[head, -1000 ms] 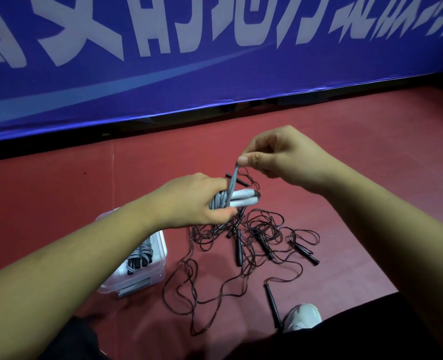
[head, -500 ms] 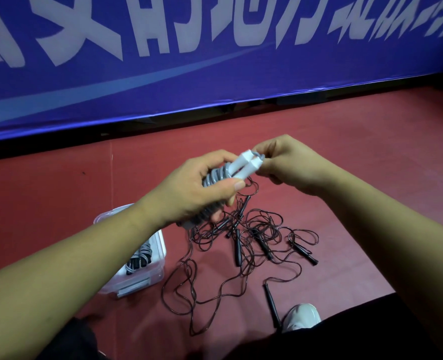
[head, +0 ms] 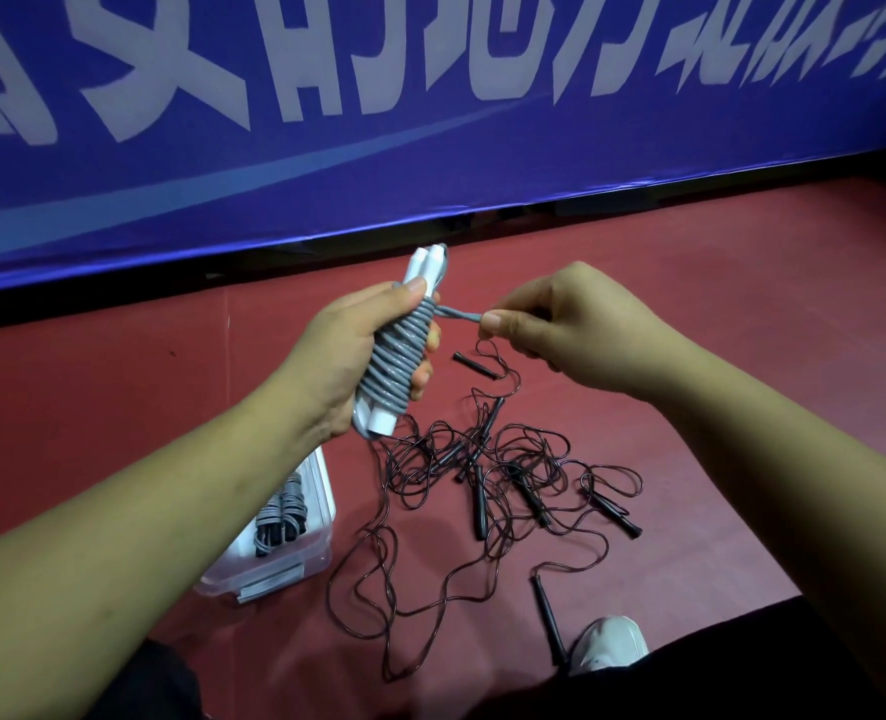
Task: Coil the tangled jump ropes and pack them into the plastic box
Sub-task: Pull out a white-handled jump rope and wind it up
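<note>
Now the left hand (head: pixel 347 356) is curling its fingers (head: pixel 421 379) round the grey coiled jump rope (head: pixel 396 356), holding it tilted above the red floor (head: pixel 742 304), while the right hand (head: pixel 560 324) is pinching the rope's loose end (head: pixel 461 315) just beside the coil. Below, the tangled dark ropes (head: pixel 508 459) are lying on the floor, and the plastic box (head: pixel 322 532), partly hidden by the left forearm (head: pixel 170 501), is holding coiled grey ropes (head: pixel 279 517).

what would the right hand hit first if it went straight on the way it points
Probably the grey coiled rope held in the left hand; the right hand points leftward at it.
</note>
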Demonstrator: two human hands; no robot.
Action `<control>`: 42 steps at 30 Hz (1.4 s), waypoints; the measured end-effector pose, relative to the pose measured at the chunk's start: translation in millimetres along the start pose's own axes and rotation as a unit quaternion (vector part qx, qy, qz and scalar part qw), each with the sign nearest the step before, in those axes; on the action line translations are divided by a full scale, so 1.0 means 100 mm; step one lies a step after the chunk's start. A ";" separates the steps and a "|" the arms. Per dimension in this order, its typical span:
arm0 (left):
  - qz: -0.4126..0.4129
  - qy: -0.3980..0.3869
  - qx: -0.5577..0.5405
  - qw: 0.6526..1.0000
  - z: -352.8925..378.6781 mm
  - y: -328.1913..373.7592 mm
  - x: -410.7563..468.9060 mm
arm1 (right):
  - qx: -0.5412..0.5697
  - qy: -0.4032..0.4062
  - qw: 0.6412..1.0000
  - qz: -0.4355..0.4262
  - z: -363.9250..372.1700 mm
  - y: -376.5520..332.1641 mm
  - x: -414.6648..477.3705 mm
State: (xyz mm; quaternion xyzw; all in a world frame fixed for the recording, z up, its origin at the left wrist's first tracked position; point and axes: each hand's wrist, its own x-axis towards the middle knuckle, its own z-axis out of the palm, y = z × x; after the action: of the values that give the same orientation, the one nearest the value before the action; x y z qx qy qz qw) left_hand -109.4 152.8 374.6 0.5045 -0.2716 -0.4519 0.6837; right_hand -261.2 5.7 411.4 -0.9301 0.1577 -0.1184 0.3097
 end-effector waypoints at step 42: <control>0.205 -0.071 0.464 0.859 0.00 -0.06 -0.15 | 0.406 -0.120 0.901 0.095 0.19 0.02 0.09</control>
State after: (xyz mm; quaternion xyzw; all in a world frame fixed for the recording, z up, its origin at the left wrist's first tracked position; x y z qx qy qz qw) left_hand -117.6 165.9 370.5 0.6628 -0.5952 -0.1576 0.4261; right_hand -247.3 11.5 396.3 -0.7113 0.1455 -0.0295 0.6870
